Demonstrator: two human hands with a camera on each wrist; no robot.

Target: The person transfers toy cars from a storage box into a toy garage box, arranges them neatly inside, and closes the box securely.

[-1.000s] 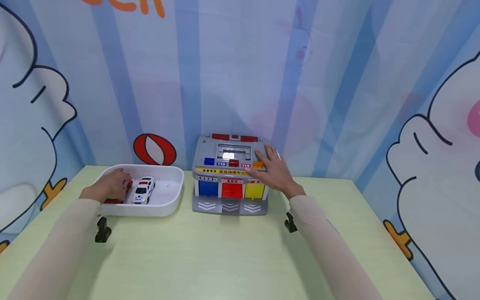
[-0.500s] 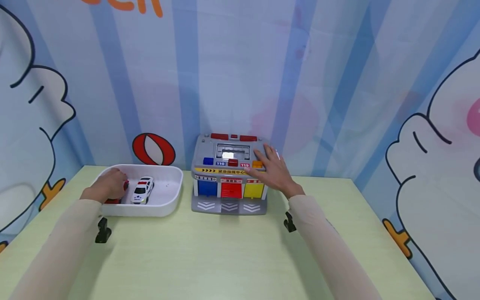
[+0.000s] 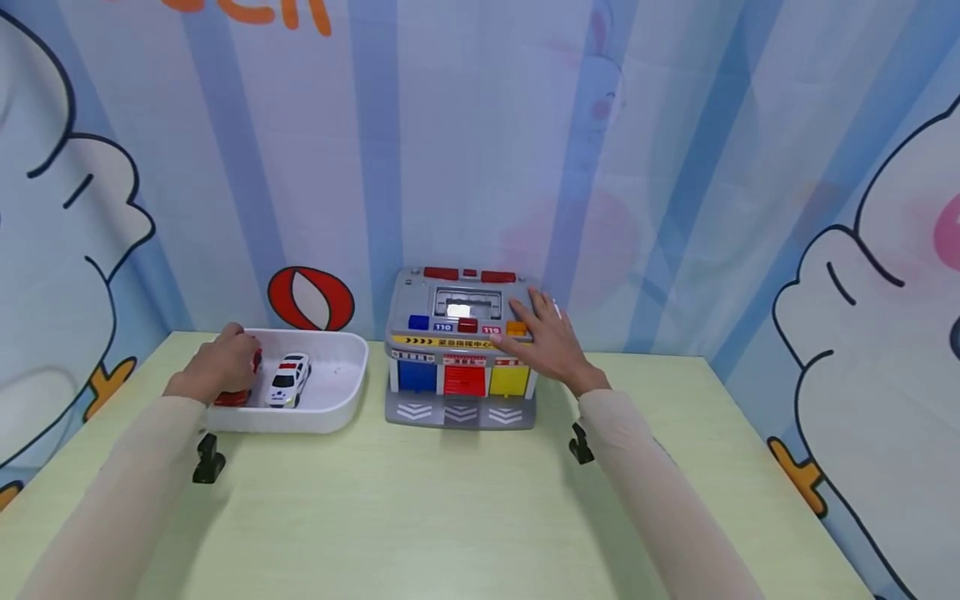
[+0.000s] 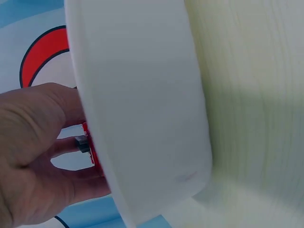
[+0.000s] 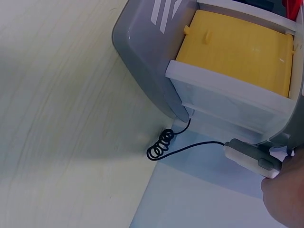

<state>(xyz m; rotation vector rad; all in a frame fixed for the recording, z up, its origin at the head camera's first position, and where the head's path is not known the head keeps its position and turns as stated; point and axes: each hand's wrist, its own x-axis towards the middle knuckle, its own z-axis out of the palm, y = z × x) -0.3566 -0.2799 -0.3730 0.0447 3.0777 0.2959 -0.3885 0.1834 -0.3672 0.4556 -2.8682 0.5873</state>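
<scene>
My left hand [image 3: 217, 367] pinches a red toy vehicle [image 4: 96, 154] between thumb and fingers, over the left end of a white tray [image 3: 318, 421]. Most of the vehicle is hidden by the hand and the tray wall. Red also shows below the hand inside the tray; I cannot tell if it is a separate toy. Beside it sits a white toy police car [image 3: 288, 381]. My right hand [image 3: 551, 346] rests with spread fingers on the right side of the roof of a grey toy rescue station [image 3: 420, 296], which has blue, red and yellow doors.
A grey-and-white toy handset [image 5: 251, 159] hangs at the station's right side on a coiled black cord [image 5: 164, 145]. Tray and station stand near the back edge of the pale table [image 3: 420, 508], before a printed curtain [image 3: 480, 150].
My left hand has risen slightly in the tray with the red vehicle, and more red shows below it. My right hand stays on the station roof.
</scene>
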